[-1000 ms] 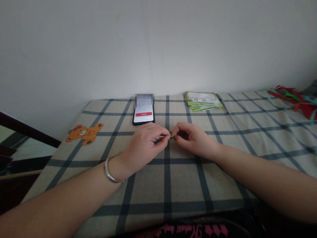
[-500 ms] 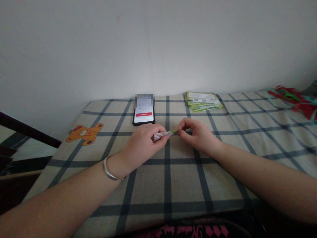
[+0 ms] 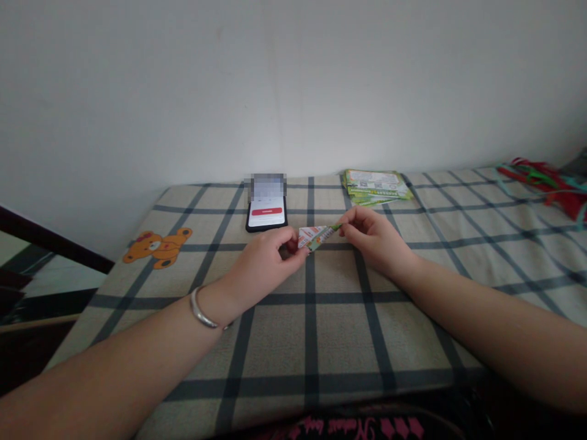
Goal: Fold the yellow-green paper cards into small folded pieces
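A small folded piece of printed paper (image 3: pixel 316 235), white with red and green print, is stretched between my two hands just above the checked tablecloth. My left hand (image 3: pixel 270 253), with a silver bangle on its wrist, pinches the paper's wide left end between thumb and fingers. At the narrow green tip on the other side, my right hand (image 3: pixel 373 235) grips with thumb and forefinger. The paper tapers toward that tip, and its finer folds are too small to make out.
Beyond my left hand lies a phone (image 3: pixel 266 214) with a lit screen. Green printed leaflets (image 3: pixel 378 186) are stacked near the wall. An orange bear figure (image 3: pixel 158 247) is at the left of the tablecloth (image 3: pixel 279 342). Red and green cords (image 3: pixel 545 186) lie far right.
My right hand has moved slightly up and right with the tip. The left fingers have slid toward the paper's left end, so more of its printed face shows.
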The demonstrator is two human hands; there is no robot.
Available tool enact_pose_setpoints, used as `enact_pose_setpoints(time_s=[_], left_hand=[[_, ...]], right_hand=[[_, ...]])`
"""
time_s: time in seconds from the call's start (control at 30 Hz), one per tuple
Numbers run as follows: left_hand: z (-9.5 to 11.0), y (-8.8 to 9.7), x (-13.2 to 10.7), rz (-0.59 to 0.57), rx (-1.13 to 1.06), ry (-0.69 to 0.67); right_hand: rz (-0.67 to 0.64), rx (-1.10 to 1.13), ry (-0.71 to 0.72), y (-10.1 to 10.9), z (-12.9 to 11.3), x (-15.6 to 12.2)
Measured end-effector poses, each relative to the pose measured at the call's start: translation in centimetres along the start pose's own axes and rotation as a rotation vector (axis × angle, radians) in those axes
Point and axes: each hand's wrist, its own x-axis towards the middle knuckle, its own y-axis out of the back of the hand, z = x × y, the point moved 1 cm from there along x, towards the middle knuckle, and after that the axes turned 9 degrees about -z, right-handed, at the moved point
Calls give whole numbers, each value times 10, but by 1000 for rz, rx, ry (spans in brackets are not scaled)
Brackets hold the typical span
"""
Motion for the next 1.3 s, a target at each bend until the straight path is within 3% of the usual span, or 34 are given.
enact_pose_setpoints(time_s=[0.2,0.43,0.67,0.8,1.3], left_hand=[[-3,-2,1,-7,-35,1],[-5,-5,0,56,-181,-12],[-1,-7,-2,15,-307,-10],[0,-8,-3,2,-347,-34],[3,-6,-3,41,-346,-63]], right_hand=[[29,38,3,1,1,2],[95,-101,130,0,-6,-5],[-120,-550,311,-7,-20,-12],[-163,-704,336,-11,-21,-15],[-165,-856,361,-9,-23,-15]])
